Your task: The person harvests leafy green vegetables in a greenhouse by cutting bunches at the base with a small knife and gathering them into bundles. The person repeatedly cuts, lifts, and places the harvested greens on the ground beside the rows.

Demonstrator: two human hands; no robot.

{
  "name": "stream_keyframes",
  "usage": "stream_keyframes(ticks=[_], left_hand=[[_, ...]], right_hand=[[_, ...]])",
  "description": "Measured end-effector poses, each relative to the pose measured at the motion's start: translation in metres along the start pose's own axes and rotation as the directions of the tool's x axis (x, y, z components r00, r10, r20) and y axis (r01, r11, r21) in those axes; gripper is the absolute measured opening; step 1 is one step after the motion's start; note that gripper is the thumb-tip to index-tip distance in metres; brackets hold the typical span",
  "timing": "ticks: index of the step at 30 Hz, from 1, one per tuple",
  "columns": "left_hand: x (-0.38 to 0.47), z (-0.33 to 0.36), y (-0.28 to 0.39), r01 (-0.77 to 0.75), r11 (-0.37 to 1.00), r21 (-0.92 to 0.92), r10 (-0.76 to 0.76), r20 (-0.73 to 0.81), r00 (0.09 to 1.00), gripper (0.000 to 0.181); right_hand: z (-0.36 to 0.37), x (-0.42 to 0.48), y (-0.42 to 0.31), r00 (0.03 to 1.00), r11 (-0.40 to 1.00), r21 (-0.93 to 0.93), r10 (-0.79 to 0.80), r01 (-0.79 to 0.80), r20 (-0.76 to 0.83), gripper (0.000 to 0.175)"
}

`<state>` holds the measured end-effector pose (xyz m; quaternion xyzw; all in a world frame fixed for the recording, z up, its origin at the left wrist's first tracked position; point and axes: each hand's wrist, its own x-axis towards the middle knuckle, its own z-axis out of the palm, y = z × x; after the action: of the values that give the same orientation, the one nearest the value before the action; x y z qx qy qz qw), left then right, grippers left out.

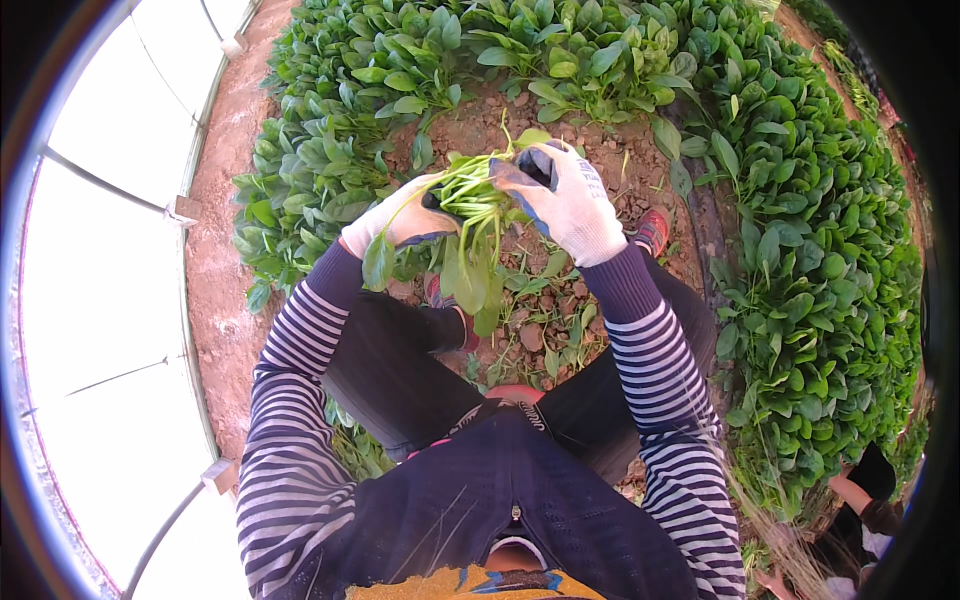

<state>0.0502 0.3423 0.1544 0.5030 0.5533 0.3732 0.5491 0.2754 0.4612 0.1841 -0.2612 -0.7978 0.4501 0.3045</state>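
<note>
A bunch of leafy greens that look like spinach is held up in front of me, its pale stems bundled together and several leaves hanging down. My left hand, in a white knit glove with a dark coated palm, grips the bunch from the left. On the other side my right hand, gloved the same way, has its thumb and fingers closed at the stem ends. A single leaf droops over the left wrist. What the right fingertips pinch is partly hidden by the glove.
Dense spinach beds stand ahead and to the right. Loose leaves and clods lie on the soil between my legs. A translucent greenhouse wall runs along the left. Another person's arm shows at lower right.
</note>
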Motion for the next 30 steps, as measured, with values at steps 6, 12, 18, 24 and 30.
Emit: stream_keyframes(ticks=[6,12,18,24,30], left_hand=[[0.0,0.001,0.012,-0.003,0.995,-0.099,0.004,0.002,1.0,0.056],[-0.007,0.01,0.029,0.019,0.859,-0.512,-0.012,0.016,1.0,0.063],[-0.018,0.003,0.024,0.178,0.79,-0.587,-0.19,0.042,0.981,0.044],[-0.014,0.004,0.02,0.104,0.777,-0.621,-0.089,0.055,0.994,0.041],[-0.013,0.004,0.027,0.062,0.854,-0.516,-0.045,0.044,0.998,0.046]], right_hand=[[-0.023,0.009,0.017,0.968,0.953,0.282,0.172,-0.115,-0.185,0.017],[-0.019,0.006,0.022,0.996,0.998,-0.056,-0.02,0.025,0.082,0.036],[0.005,0.003,0.018,0.985,0.9,-0.402,-0.163,0.17,0.052,0.045],[-0.013,0.003,0.022,0.995,0.807,-0.583,-0.101,0.096,0.023,0.036],[-0.042,-0.007,0.031,0.997,0.741,-0.671,-0.071,0.024,-0.043,0.021]])
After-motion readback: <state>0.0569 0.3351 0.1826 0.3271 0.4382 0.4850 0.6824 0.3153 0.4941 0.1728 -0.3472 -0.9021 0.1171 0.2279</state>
